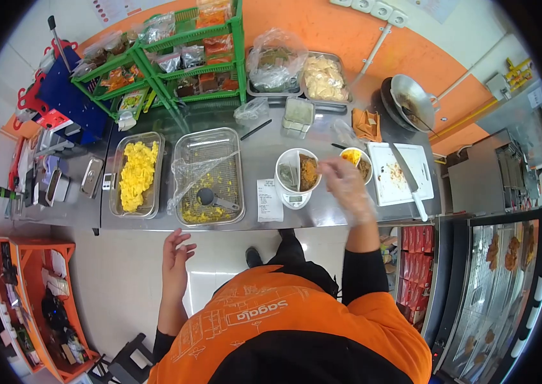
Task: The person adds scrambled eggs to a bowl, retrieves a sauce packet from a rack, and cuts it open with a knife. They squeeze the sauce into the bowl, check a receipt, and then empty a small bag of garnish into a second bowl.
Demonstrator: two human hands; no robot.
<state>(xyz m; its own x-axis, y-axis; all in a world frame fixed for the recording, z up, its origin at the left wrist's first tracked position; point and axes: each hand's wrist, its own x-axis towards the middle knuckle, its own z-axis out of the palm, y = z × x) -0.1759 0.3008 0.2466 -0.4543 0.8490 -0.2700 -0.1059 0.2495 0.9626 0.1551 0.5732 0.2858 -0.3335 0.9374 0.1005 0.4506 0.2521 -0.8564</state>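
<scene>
My right hand (347, 185), in a clear plastic glove, is over the table between two white bowls. Its fingers are drawn together by the rim of the left bowl; what they hold, if anything, is too small to make out. That bowl (278, 168) sits on a white digital scale (295, 200) and contains brown food and a clear packet. Partly behind my right hand, a second bowl (367, 153) contains yellow and brown food. My bare left hand (177, 251) hangs before the table's front edge, fingers apart, holding nothing. A printed receipt (269, 201) lies left of the scale.
A wire-rack tray (210, 144) holds a black scoop (205, 196) and yellow crumbs. Left of it, a tray contains yellow food (137, 173). A knife (406, 169) lies on a white cutting board (386, 185). Green crates (194, 67) and woks (412, 96) stand behind.
</scene>
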